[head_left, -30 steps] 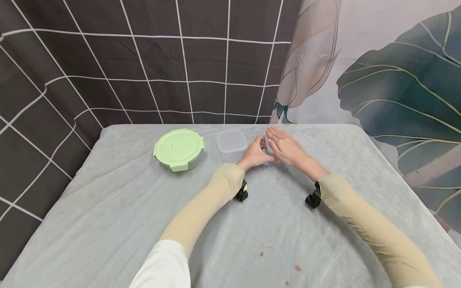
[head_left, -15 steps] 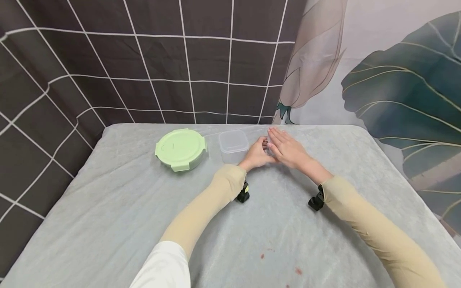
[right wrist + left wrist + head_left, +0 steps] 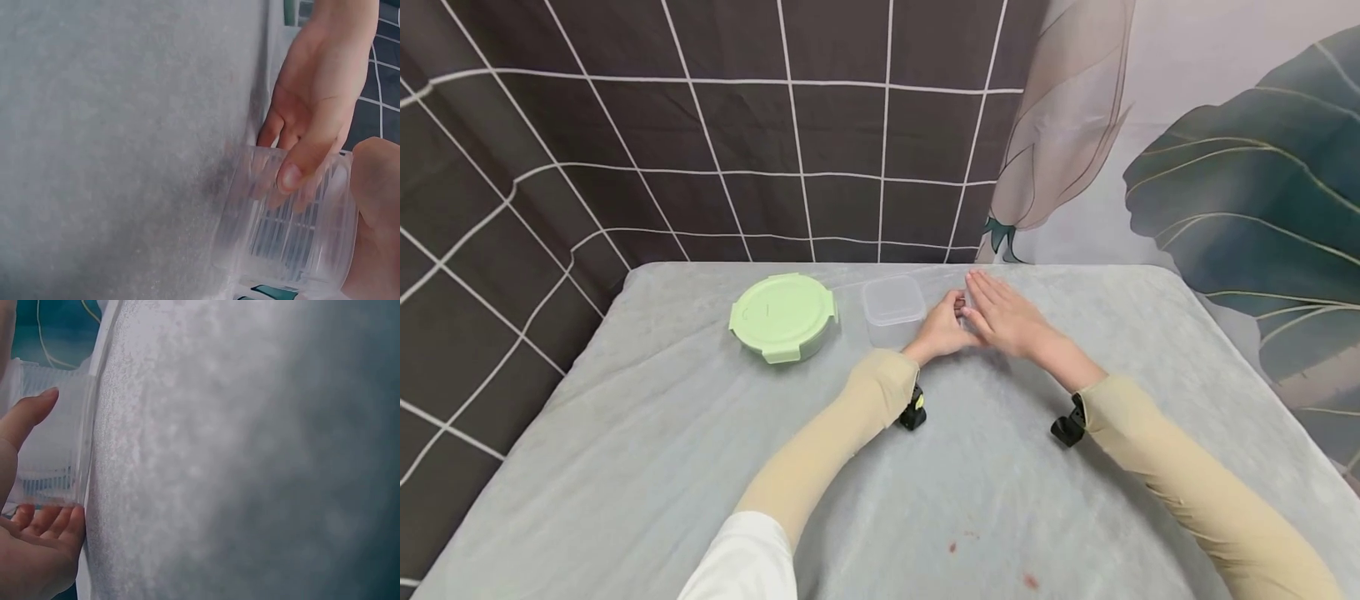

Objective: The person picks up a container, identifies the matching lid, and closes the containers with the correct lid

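Observation:
My left hand (image 3: 946,327) holds a small clear plastic container (image 3: 287,231) by its side, thumb on the near face and fingers bent round the far side. My right hand (image 3: 1003,315) lies over the top of that container with its fingers straight and together. In the head view the two hands hide most of it; the right wrist view shows its see-through ribbed walls. It stands on the cloth. Left of my left hand is a second clear square container (image 3: 893,310) with a frosted lid. Farther left sits a round container with a light green clip lid (image 3: 782,317).
Grey cloth (image 3: 700,467) covers the table, with a few small reddish marks (image 3: 1030,581) near the front. A dark curtain with white grid lines (image 3: 715,125) hangs behind the back edge, and a leaf-patterned curtain (image 3: 1247,192) hangs at the right.
The head view has shifted slightly, so everything sits a little farther right and lower. Both hands stay at the small container; the right hand's fingers remain straight over its top.

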`<state>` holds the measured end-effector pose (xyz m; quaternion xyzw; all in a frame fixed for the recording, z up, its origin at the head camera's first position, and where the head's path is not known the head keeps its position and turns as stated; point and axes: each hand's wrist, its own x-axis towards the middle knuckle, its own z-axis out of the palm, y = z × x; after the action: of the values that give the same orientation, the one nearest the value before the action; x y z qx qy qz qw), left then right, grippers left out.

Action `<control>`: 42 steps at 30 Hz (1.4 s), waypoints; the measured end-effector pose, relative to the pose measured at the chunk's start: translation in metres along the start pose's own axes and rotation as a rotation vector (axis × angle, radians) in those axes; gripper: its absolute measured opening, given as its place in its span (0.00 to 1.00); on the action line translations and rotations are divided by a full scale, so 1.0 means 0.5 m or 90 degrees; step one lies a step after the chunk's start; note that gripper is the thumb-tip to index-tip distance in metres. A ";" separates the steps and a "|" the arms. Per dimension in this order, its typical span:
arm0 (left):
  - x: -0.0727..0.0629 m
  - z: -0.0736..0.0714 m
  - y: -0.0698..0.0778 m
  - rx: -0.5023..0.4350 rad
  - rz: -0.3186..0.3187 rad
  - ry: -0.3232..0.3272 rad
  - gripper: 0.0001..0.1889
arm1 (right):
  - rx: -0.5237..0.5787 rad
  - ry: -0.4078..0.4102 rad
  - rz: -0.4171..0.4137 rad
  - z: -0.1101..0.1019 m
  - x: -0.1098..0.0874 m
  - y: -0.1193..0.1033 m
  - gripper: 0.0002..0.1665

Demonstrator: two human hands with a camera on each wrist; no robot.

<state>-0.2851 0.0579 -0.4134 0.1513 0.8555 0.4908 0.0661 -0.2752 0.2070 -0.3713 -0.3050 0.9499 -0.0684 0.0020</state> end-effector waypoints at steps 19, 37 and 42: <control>0.004 0.000 0.007 0.018 -0.006 -0.017 0.46 | -0.029 0.005 0.047 0.009 0.001 -0.001 0.37; 0.007 -0.004 0.013 0.011 -0.018 -0.039 0.44 | -0.029 0.052 0.077 0.022 0.014 -0.007 0.36; 0.000 -0.004 0.018 0.040 -0.028 -0.055 0.47 | -0.032 0.062 0.088 0.024 0.017 -0.007 0.35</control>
<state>-0.2838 0.0603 -0.4047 0.1558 0.8700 0.4550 0.1090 -0.2797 0.1975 -0.3824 -0.2352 0.9690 -0.0591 -0.0472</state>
